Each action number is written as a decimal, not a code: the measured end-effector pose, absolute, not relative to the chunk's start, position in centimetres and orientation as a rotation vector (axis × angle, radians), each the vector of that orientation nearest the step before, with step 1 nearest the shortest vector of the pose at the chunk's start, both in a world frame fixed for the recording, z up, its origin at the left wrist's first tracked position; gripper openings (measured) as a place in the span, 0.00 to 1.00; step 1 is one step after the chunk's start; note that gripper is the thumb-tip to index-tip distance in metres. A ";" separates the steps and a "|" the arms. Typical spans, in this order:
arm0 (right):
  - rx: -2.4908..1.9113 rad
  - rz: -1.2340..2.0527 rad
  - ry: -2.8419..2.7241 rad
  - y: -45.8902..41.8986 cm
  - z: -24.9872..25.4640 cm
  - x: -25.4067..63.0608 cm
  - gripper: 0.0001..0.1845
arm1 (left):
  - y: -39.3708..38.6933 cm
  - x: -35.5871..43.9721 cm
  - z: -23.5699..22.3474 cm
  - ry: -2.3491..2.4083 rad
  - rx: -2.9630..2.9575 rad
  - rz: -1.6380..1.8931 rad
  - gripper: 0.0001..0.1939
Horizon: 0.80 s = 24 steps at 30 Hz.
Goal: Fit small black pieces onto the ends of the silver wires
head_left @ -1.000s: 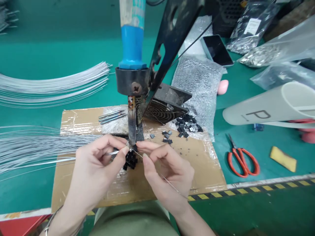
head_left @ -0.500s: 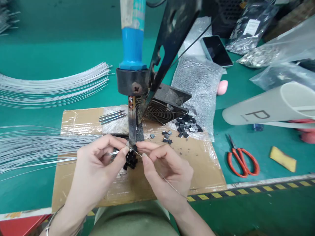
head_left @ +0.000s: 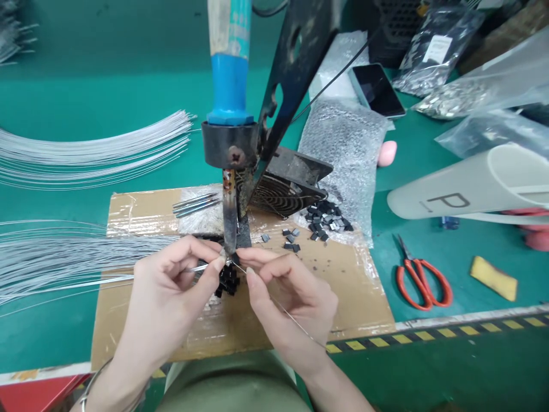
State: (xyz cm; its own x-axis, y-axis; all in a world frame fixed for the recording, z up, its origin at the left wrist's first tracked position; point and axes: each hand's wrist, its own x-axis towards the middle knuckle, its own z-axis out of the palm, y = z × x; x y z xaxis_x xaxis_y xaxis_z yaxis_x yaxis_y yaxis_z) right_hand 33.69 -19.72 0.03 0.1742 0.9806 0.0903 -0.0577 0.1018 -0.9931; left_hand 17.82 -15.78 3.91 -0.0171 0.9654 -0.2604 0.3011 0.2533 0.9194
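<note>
A soldering iron [head_left: 230,86] with a blue collar is clamped upright, its tip [head_left: 230,229] pointing down between my hands. My left hand [head_left: 169,292] pinches a thin grey wire [head_left: 196,268], whose end lies at the tip. What else sits in that pinch is too small to make out. From the right, my right hand [head_left: 295,303] closes thumb and finger on a strand of solder wire [head_left: 295,321]. The strand's front end reaches the tip. Just below lies a pile of small black connectors [head_left: 229,283], partly hidden by my left fingers.
Cardboard [head_left: 355,292] covers the work spot. A black metal bracket [head_left: 287,80] and a fan [head_left: 285,183] stand behind the tip. More black pieces [head_left: 323,217] lie right of it, near bubble wrap [head_left: 343,143]. Red-handled scissors [head_left: 422,280] are farther right. Wire bundles [head_left: 64,257] spread left.
The view has shifted very slightly. Both hands keep the same pinch at the iron tip, and the solder strand's front end stays there.
</note>
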 end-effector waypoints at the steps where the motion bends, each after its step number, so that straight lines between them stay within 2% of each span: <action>1: -1.168 1.044 -1.080 -19.7 0.0 33.7 0.13 | -15.7 17.9 3.9 1.524 1.233 0.837 0.05; 24: -1.174 1.027 -1.103 -19.6 0.0 33.6 0.11 | -15.8 17.9 4.1 1.543 1.225 0.859 0.05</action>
State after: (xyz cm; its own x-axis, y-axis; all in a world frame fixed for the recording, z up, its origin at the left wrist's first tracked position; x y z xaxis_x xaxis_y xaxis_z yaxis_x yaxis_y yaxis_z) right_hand 33.61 -19.60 0.00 0.1708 0.9798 0.1041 -0.0339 0.1114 -0.9932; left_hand 17.94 -15.75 4.06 -0.0448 0.9675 -0.2489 0.2981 0.2507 0.9210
